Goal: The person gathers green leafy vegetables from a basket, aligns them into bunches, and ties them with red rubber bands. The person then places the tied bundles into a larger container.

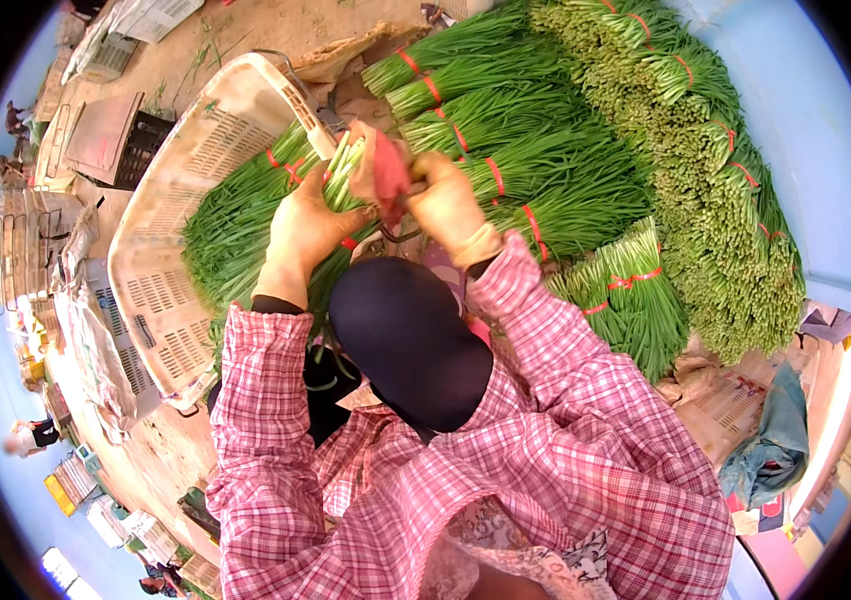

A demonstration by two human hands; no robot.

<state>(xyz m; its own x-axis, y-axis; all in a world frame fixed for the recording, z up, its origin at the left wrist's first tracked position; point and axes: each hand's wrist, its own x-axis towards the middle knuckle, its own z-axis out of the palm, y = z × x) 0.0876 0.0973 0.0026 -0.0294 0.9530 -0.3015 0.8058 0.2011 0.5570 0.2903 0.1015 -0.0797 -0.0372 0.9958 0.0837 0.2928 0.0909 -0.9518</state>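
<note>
My left hand [305, 236], in a pale yellow glove, grips a bunch of chive-like green stems [343, 169] at the near side of a plastic crate. A red and tan cloth [384, 172] lies over the cut ends of that bunch. My right hand [448, 206], gloved likewise, holds the cloth's right side with closed fingers; the cloth is blurred. Tied green bunches [238, 187] lie inside the cream slotted crate [163, 292], left of my left hand. More green bunches with red ties [515, 172] lie in a row beyond my right hand.
A tall stack of budded green stems [695, 225] stands at the right by a pale blue wall [793, 112]. One tied bunch [639, 285] lies near my right forearm. A blue-grey plastic bag [770, 435] is at far right. Crates [118, 142] and distant people are on the left.
</note>
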